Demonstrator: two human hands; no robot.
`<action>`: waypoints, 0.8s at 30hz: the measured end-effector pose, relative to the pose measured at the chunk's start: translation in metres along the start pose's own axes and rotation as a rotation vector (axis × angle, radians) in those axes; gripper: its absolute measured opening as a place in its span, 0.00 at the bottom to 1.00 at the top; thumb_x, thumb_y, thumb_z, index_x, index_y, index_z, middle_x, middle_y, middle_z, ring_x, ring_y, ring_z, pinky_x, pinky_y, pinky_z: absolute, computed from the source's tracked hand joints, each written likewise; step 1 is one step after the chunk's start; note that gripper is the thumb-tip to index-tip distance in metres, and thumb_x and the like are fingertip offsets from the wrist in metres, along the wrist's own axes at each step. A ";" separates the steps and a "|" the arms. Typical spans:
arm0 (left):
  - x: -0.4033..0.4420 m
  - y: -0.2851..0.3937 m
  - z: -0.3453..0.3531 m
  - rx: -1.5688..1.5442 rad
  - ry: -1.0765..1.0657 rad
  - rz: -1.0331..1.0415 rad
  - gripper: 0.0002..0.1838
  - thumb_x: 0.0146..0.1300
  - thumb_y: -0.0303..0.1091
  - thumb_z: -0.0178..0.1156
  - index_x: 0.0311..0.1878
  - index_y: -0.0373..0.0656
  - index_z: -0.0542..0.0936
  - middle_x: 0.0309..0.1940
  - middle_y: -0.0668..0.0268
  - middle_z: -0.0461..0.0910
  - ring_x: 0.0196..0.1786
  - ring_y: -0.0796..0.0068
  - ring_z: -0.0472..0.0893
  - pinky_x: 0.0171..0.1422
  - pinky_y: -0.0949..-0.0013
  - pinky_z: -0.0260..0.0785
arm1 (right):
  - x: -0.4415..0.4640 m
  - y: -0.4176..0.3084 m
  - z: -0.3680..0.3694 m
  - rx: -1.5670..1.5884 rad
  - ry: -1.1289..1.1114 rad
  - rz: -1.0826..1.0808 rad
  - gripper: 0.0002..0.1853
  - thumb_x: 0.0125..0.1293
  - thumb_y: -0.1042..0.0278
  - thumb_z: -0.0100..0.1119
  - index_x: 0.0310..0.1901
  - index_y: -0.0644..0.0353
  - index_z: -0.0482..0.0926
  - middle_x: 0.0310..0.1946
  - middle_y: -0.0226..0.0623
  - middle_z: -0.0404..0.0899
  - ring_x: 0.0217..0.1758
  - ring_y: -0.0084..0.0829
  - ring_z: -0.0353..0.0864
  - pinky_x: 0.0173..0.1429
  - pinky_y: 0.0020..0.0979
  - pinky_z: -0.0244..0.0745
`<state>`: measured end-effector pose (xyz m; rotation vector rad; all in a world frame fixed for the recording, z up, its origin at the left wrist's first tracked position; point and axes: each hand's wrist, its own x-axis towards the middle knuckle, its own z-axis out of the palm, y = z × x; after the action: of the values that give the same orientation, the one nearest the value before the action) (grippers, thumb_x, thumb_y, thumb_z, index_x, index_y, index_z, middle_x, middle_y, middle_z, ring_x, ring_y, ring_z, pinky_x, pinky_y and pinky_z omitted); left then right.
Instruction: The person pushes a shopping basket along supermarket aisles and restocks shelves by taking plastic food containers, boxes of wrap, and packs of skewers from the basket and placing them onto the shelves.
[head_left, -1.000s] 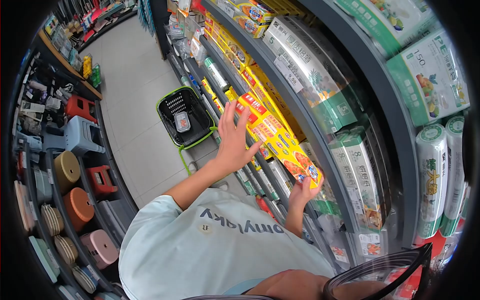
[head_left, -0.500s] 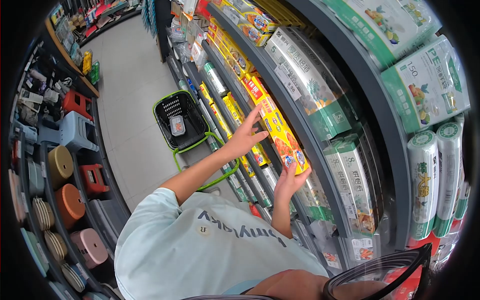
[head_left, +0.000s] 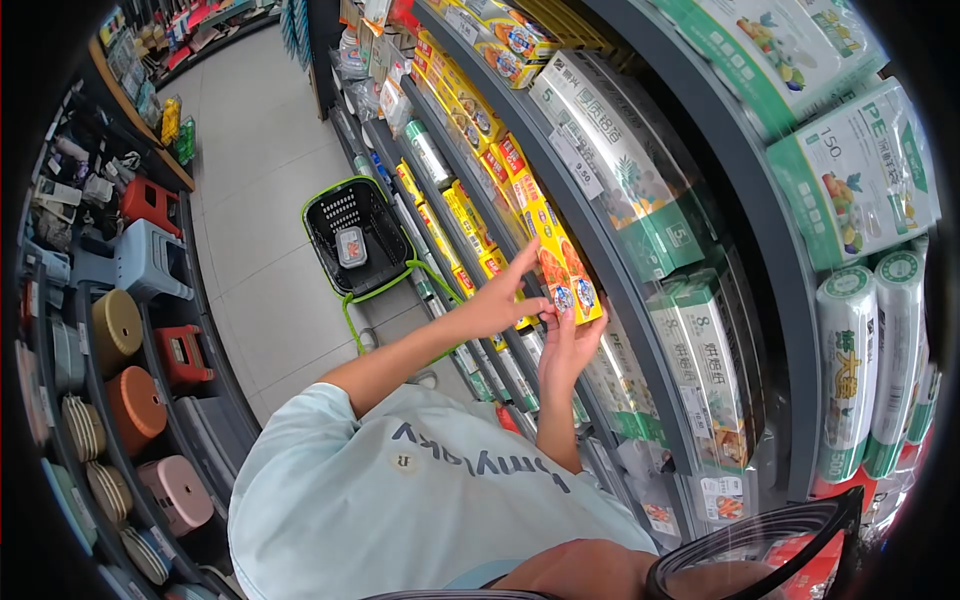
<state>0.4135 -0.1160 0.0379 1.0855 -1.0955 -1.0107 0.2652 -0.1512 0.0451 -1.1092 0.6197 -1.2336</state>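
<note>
A long yellow and red Glad box [head_left: 548,240] with food pictures on its front slants along the shelf edge. My right hand [head_left: 572,348] has its fingers around the near, lower end of this box. Beside the box's left side is my left hand [head_left: 500,298], fingers stretched and apart. Its index fingertip is at the box's edge and its thumb is near the fingers of my right hand. Whether the fingertip presses on the box I cannot tell. More yellow boxes [head_left: 455,95] stand farther along the same shelf.
A black basket with a green rim [head_left: 309,215] stands on the floor, holding a clear container [head_left: 351,247]. Foil boxes [head_left: 610,150] and baking paper boxes [head_left: 700,350] fill the shelves on the right. Stools [head_left: 140,410] line the shelf across the aisle.
My left hand has moved down along the box toward my right hand. The box and my right hand have shifted slightly up and to the left.
</note>
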 end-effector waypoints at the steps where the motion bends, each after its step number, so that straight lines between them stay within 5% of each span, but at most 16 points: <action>1: -0.003 0.002 0.005 -0.056 -0.020 -0.010 0.51 0.65 0.34 0.64 0.80 0.47 0.40 0.78 0.54 0.51 0.80 0.57 0.53 0.76 0.50 0.53 | 0.000 0.001 0.000 0.001 0.000 0.001 0.25 0.72 0.75 0.54 0.68 0.60 0.58 0.58 0.43 0.71 0.55 0.33 0.78 0.58 0.37 0.78; 3: -0.002 0.000 0.009 -0.093 -0.021 0.000 0.52 0.65 0.33 0.64 0.80 0.47 0.37 0.77 0.52 0.52 0.78 0.57 0.56 0.75 0.52 0.55 | 0.000 0.001 0.000 0.186 -0.003 0.074 0.24 0.75 0.69 0.51 0.68 0.63 0.59 0.61 0.46 0.70 0.62 0.38 0.75 0.67 0.40 0.73; 5: 0.000 0.001 0.007 -0.448 -0.072 -0.035 0.49 0.66 0.33 0.62 0.80 0.47 0.39 0.77 0.53 0.52 0.76 0.58 0.59 0.75 0.55 0.55 | -0.001 -0.006 -0.002 0.363 0.022 0.150 0.25 0.75 0.66 0.49 0.69 0.63 0.59 0.63 0.48 0.68 0.66 0.41 0.71 0.71 0.41 0.68; 10: 0.005 0.004 0.005 -0.435 -0.061 -0.023 0.48 0.66 0.40 0.61 0.80 0.48 0.40 0.77 0.53 0.53 0.75 0.60 0.61 0.75 0.56 0.55 | -0.001 -0.010 0.001 0.621 -0.009 0.268 0.28 0.77 0.60 0.42 0.73 0.63 0.54 0.71 0.55 0.58 0.78 0.46 0.56 0.81 0.42 0.52; 14: 0.009 0.002 0.005 -0.480 -0.033 -0.070 0.50 0.65 0.45 0.62 0.80 0.49 0.40 0.76 0.53 0.53 0.74 0.61 0.62 0.75 0.56 0.56 | -0.002 -0.010 0.005 0.696 0.003 0.281 0.27 0.76 0.58 0.46 0.70 0.66 0.60 0.71 0.57 0.58 0.78 0.45 0.55 0.81 0.43 0.53; 20: 0.017 -0.007 0.003 -0.741 -0.019 -0.048 0.52 0.66 0.43 0.63 0.80 0.52 0.35 0.75 0.53 0.56 0.73 0.62 0.64 0.73 0.57 0.59 | 0.001 0.004 -0.009 0.676 -0.001 0.357 0.25 0.77 0.53 0.45 0.71 0.52 0.61 0.68 0.56 0.64 0.69 0.41 0.70 0.72 0.41 0.69; 24: 0.018 -0.002 0.003 -0.653 0.010 -0.047 0.52 0.66 0.40 0.63 0.80 0.53 0.34 0.73 0.53 0.59 0.70 0.62 0.68 0.71 0.58 0.61 | -0.002 0.005 -0.006 0.581 -0.035 0.306 0.29 0.79 0.54 0.41 0.76 0.43 0.48 0.65 0.56 0.67 0.59 0.39 0.77 0.66 0.43 0.73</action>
<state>0.4136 -0.1346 0.0388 0.5833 -0.6525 -1.2781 0.2616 -0.1511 0.0382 -0.5256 0.3501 -1.0299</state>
